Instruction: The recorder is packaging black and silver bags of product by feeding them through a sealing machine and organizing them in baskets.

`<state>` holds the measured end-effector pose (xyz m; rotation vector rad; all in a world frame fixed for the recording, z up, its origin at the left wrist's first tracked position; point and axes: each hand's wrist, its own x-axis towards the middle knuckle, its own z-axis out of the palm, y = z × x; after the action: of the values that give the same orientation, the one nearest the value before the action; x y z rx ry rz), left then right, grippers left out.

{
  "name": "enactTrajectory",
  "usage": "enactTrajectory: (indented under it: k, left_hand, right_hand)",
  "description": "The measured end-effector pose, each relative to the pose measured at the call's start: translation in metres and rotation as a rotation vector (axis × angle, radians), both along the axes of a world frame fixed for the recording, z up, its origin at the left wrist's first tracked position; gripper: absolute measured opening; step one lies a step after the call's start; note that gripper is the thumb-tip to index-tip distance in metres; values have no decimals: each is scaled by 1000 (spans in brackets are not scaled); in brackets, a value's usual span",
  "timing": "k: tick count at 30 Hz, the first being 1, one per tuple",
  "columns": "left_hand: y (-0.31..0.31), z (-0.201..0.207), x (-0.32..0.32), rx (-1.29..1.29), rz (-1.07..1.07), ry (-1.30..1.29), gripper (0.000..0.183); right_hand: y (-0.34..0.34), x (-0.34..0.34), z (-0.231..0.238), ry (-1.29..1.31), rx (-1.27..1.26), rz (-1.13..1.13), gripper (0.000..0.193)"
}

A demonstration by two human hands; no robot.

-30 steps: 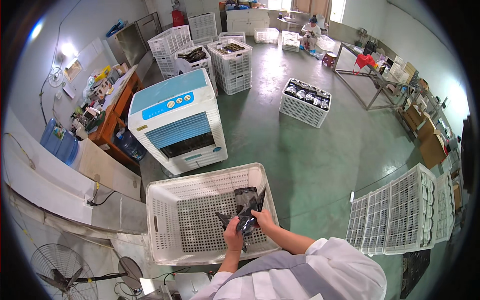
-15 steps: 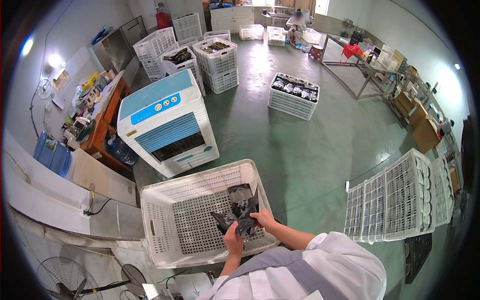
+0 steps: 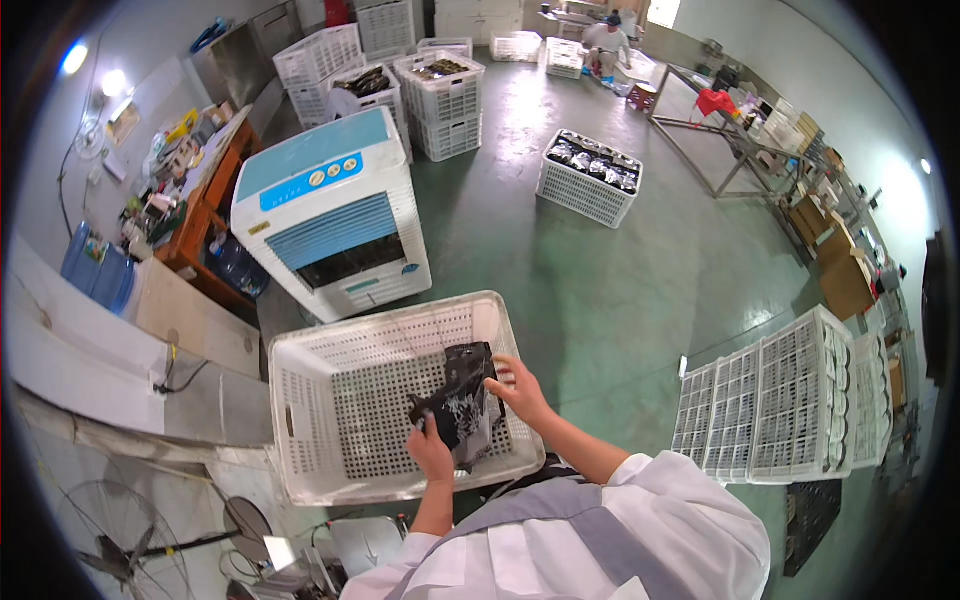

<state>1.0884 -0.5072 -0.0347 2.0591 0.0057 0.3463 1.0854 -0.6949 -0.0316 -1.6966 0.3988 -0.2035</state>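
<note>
A large white perforated crate (image 3: 287,400) lies in front of me. Over its right part are shiny black plastic pouches (image 3: 466,412) with pale printing; they overlap, and I cannot tell how many there are. At the near left corner of the pouches, my left hand (image 3: 431,456) is closed with the thumb on top of the black plastic. My right hand (image 3: 522,393) is at their right edge, above the crate's right rim. Its thumb and fingers are apart, the thumb tip close to or touching the plastic.
Beyond the crate stands a white and blue air cooler (image 3: 330,215). A crate of black packs (image 3: 590,180) sits on the green floor. Stacked white crates (image 3: 765,400) stand at right, others (image 3: 440,100) at far left. A floor fan (image 3: 125,545) is lower left. Another person (image 3: 606,45) works far back.
My right hand has moved up and away from the near part of the pouches, its fingers spreading. My left hand has shifted left, and the black plastic lies flatter and more spread out.
</note>
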Motion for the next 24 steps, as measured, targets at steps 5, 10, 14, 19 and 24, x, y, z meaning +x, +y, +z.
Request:
enactTrajectory:
  k: [5,10,14,19,24]
  left_hand:
    - [-9,42,2,-699,-10,234,20]
    - [-31,97,-18,-1369,-10,303,14]
    - [-38,108,-48,-1361,91,317,16]
    - [-47,101,-99,-1352,234,169,16]
    - [-42,134,-152,-1240,334,106,15]
  right_hand:
    - [-31,2,31,-51,246,325,50]
    - [-46,13,93,-126,463,455,19]
    - [-34,5,107,-56,552,517,15]
    - [-25,-20,89,-116,479,482,9]
    - [-3,-51,101,-30,689,623,8]
